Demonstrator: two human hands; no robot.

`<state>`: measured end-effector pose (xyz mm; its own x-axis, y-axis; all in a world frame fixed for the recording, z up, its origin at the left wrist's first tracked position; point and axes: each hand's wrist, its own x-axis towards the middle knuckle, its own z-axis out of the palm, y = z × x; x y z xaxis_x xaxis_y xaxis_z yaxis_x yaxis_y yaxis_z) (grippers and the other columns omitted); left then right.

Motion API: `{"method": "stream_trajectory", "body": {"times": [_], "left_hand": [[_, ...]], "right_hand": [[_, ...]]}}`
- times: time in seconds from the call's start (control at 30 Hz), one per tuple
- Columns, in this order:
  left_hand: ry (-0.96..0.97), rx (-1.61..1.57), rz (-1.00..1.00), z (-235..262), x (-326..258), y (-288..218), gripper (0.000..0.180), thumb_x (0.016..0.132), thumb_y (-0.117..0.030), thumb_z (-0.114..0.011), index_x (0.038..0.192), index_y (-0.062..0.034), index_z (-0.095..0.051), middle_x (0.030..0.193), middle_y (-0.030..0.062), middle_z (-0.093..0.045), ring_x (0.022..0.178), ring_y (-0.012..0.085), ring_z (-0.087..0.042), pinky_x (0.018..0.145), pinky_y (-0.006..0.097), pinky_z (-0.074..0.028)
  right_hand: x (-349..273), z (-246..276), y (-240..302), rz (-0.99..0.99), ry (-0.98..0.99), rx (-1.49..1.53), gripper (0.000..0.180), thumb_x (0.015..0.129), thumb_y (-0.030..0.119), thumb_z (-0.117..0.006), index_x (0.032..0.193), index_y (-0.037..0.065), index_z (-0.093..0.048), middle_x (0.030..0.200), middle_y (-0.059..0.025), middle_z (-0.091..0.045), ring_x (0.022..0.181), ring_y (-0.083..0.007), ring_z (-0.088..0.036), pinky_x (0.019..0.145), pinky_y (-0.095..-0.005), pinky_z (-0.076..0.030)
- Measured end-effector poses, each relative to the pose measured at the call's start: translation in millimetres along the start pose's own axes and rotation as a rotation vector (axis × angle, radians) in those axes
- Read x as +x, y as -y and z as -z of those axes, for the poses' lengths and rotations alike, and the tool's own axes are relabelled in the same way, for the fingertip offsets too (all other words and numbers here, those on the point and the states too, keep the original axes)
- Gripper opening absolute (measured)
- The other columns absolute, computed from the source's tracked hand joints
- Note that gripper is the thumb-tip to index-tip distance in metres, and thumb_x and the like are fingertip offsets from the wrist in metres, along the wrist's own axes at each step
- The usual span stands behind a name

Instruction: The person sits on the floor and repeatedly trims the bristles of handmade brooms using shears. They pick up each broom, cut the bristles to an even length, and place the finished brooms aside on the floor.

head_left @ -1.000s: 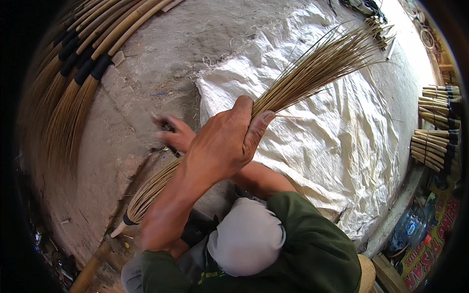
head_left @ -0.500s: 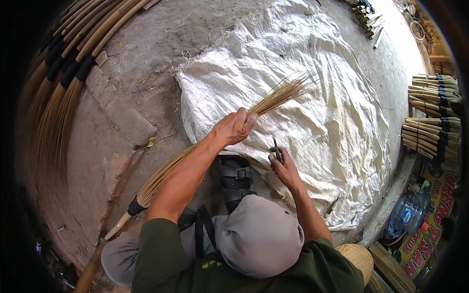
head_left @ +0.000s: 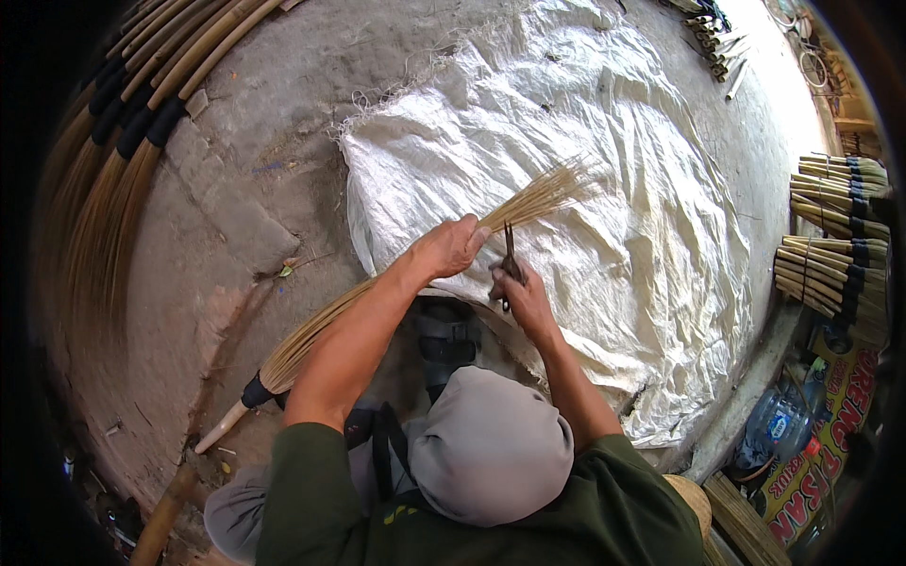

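A stick broom (head_left: 316,338) lies slantwise under my left forearm, its pale wooden handle at the lower left and a black binding where the bristles start. My left hand (head_left: 451,248) is wrapped round the bristles near their far end, and the loose tips fan out beyond it to the upper right. In my right hand (head_left: 521,294) is a pair of dark metal scissors (head_left: 510,247), closed around the grips. The blades point up beside the bristle tips, close to my left fingers; whether they touch the bristles I cannot tell.
A crumpled white woven sheet (head_left: 651,283) covers the floor under the bristle tips. Finished brooms (head_left: 123,160) stand at the upper left. Tied bundles of brooms (head_left: 835,255) are stacked at the right, above a large clear water bottle (head_left: 780,424). My sandalled foot (head_left: 447,340) rests by the sheet's edge.
My right hand has moved up and left, bringing the scissors from a spot over the sheet to beside the bristles. My left hand keeps its grip, shifted very slightly.
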<state>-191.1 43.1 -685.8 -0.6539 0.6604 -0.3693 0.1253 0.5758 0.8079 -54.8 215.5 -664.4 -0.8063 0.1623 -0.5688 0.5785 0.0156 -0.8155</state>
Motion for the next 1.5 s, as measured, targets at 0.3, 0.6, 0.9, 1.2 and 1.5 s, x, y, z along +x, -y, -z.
{"method": "stream_trajectory", "body": {"times": [0.3, 0.6, 0.9, 1.2, 1.5], "left_hand": [[0.023, 0.055, 0.068, -11, -2, -7, 0.046, 0.107, -0.045, -0.046, 0.109, -0.0004, -0.054, 0.084, 0.0335, -0.065, 0.087, 0.0546, -0.063, 0.074, 0.057, -0.048], [0.092, -0.017, 0.127, -32, -7, 5, 0.044, 0.106, -0.047, -0.046, 0.112, -0.0045, -0.057, 0.091, 0.0310, -0.065, 0.092, 0.0532, -0.062, 0.079, 0.056, -0.048], [0.034, 0.015, 0.066, -28, -13, 3, 0.046, 0.107, -0.043, -0.044, 0.116, -0.0003, -0.056, 0.098, 0.0334, -0.066, 0.097, 0.0528, -0.063, 0.083, 0.058, -0.049], [0.083, -0.103, 0.126, -31, -23, -5, 0.046, 0.107, -0.044, -0.044, 0.117, 0.0006, -0.051, 0.096, 0.0336, -0.066, 0.095, 0.0506, -0.065, 0.082, 0.059, -0.049], [0.120, -0.207, 0.165, -17, -24, -6, 0.044, 0.107, -0.045, -0.043, 0.115, -0.0023, -0.051, 0.088, 0.0292, -0.070, 0.088, 0.0503, -0.067, 0.079, 0.059, -0.051]], "right_hand": [[28, 52, 12, 0.128, -0.250, -0.130, 0.028, 0.101, 0.029, -0.062, 0.103, 0.000, -0.063, 0.073, -0.0052, -0.061, 0.067, -0.0135, -0.058, 0.062, -0.0307, -0.047], [-41, 36, -31, -0.133, -0.050, -0.563, 0.040, 0.097, 0.039, -0.066, 0.105, 0.000, -0.062, 0.086, -0.0209, -0.066, 0.078, -0.0304, -0.061, 0.075, -0.0419, -0.049], [60, 18, 92, 0.453, -0.227, -0.422, 0.032, 0.090, 0.025, -0.075, 0.108, 0.001, -0.064, 0.082, -0.0129, -0.064, 0.073, -0.0270, -0.058, 0.072, -0.0370, -0.050], [363, -73, 154, 0.163, -0.622, -0.475, 0.060, 0.082, 0.047, -0.079, 0.116, -0.001, -0.066, 0.099, -0.0188, -0.072, 0.093, -0.0348, -0.068, 0.083, -0.0420, -0.052], [379, -68, 206, 0.317, -0.503, -0.294, 0.037, 0.082, 0.029, -0.072, 0.081, -0.008, -0.068, 0.066, -0.0110, -0.063, 0.065, -0.0172, -0.058, 0.062, -0.0421, -0.048]]}}
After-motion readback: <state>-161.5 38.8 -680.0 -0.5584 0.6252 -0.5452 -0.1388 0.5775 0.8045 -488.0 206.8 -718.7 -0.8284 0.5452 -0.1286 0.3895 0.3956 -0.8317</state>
